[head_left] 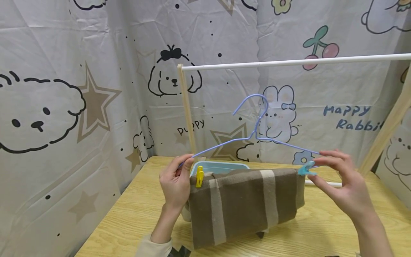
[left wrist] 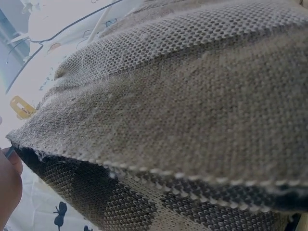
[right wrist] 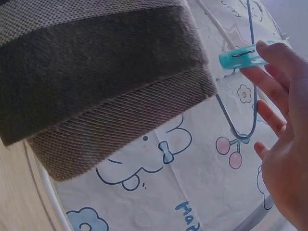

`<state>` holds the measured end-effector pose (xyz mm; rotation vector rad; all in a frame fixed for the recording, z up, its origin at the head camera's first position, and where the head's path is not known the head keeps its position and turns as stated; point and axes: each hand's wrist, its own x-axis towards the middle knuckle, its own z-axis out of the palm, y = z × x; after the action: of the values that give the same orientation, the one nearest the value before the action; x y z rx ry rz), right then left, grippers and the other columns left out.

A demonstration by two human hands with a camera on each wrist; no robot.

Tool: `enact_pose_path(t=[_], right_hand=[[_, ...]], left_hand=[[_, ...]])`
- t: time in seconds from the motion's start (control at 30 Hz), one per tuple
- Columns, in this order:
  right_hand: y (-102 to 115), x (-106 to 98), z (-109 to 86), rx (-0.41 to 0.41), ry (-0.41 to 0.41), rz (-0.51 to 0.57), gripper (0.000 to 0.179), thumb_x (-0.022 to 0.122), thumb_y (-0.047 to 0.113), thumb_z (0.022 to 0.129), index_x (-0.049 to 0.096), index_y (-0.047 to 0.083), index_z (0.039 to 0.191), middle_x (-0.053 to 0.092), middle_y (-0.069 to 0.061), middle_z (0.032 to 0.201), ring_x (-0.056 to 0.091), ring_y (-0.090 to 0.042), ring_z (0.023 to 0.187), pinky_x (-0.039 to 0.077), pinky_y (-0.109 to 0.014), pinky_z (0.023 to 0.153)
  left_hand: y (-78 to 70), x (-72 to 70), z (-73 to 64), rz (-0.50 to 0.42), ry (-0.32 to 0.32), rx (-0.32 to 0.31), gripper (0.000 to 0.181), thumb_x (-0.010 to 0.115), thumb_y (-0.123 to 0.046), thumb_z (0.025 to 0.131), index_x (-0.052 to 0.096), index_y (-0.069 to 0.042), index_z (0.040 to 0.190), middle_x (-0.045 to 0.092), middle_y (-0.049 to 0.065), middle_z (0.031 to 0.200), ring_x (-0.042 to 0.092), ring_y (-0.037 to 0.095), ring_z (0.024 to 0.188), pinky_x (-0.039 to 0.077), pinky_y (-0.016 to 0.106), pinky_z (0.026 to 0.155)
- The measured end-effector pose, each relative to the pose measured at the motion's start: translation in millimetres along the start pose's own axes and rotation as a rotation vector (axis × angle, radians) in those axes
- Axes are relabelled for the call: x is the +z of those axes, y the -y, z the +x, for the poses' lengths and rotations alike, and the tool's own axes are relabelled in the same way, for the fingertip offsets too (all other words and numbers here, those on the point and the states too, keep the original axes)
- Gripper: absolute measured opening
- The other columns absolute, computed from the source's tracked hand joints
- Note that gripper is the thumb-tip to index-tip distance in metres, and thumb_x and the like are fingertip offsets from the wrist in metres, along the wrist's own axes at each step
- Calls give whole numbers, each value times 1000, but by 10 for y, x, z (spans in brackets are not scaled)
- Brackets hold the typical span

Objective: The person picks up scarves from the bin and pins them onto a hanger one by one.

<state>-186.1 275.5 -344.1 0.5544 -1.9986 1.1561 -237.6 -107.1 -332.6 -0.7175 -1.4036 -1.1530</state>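
A brown knit cloth with pale stripes (head_left: 244,203) hangs folded over the lower bar of a blue-purple wire hanger (head_left: 224,143), whose hook points up. My left hand (head_left: 176,182) grips the hanger's left end, thumb uppermost, beside the cloth's corner. Just right of it, a yellow clothespin (head_left: 199,176) is clipped on the cloth's top edge. At the opposite corner my right hand (head_left: 350,189) pinches a teal clothespin (right wrist: 240,57) between thumb and fingers, close to the hanger's right end. The left wrist view is mostly filled by the knit fabric (left wrist: 183,106).
Behind the cloth stands a light blue plastic basin (head_left: 221,164), partly hidden, on the wooden table (head_left: 125,214). A rack with a white top rail (head_left: 289,62) and wooden posts (head_left: 186,107) rises at the back. Printed curtains (head_left: 106,171) surround the table.
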Motion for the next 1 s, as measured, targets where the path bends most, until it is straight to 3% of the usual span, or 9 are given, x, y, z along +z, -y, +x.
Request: enact_pose_path(t=[0.1, 0.2, 0.3, 0.4, 0.47, 0.6, 0.8, 0.9, 1.0], right_hand=[[4, 0, 17, -17, 12, -30, 51, 75, -22, 65, 65, -3, 112, 52, 5, 135, 38, -10, 138, 31, -9, 107], [-19, 0, 48, -104, 9, -29, 47, 78, -15, 68, 65, -4, 112, 57, 8, 130, 39, -12, 140, 21, -21, 119], [-54, 13, 80, -200, -1, -21, 40, 82, 13, 81, 67, -5, 113, 63, 8, 125, 43, -14, 139, 12, -35, 125], [-69, 25, 90, -248, -6, -33, 51, 78, 40, 85, 69, -3, 113, 64, 4, 125, 45, -16, 136, 18, -32, 123], [-65, 29, 83, -249, 0, -52, 51, 78, 41, 85, 70, -1, 113, 63, 0, 129, 46, -16, 135, 28, -22, 116], [-56, 27, 69, -239, 15, -76, 41, 81, 25, 83, 70, -1, 113, 60, -7, 132, 47, -13, 132, 36, -11, 101], [-39, 30, 53, -216, -13, -70, 29, 83, 6, 78, 73, -3, 105, 59, 6, 114, 51, -4, 115, 37, -10, 94], [-24, 46, 70, -288, -33, -71, 27, 80, 22, 85, 75, -2, 95, 60, 6, 99, 49, -2, 102, 37, -8, 85], [1, 72, 108, -389, -49, -100, 47, 71, 45, 88, 76, -2, 88, 63, 4, 88, 46, -3, 96, 36, -7, 81]], left_hand=[[-8, 3, -6, -1, -17, -10, 23, 68, -21, 93, 75, 1, 90, 53, 5, 58, 29, 6, 47, 23, 14, 44], [-22, 7, -5, -7, -29, -17, 25, 68, -22, 93, 75, 1, 90, 52, 5, 58, 28, 6, 47, 22, 14, 44], [-38, 13, -2, -18, -29, -21, 24, 68, -22, 93, 74, 1, 90, 52, 6, 58, 27, 6, 46, 21, 14, 44], [-55, 20, -3, -27, -26, -24, 24, 68, -21, 93, 74, 2, 90, 55, 7, 59, 27, 6, 46, 22, 14, 43], [-63, 24, -6, -28, -25, -27, 24, 68, -21, 93, 74, 1, 90, 56, 7, 60, 27, 6, 46, 22, 14, 43], [-71, 35, -13, -28, -21, -30, 22, 69, -20, 92, 74, 1, 90, 56, 7, 60, 27, 6, 46, 21, 14, 43], [-83, 53, -27, -43, -16, -31, 20, 69, -19, 92, 74, 1, 90, 61, 8, 63, 29, 6, 46, 23, 15, 43], [-93, 63, -37, -49, -16, -36, 21, 69, -19, 92, 74, 1, 91, 62, 9, 64, 30, 6, 46, 24, 15, 43], [-100, 70, -43, -45, -15, -33, 21, 69, -20, 92, 74, 1, 91, 62, 9, 64, 30, 6, 46, 24, 15, 43]])
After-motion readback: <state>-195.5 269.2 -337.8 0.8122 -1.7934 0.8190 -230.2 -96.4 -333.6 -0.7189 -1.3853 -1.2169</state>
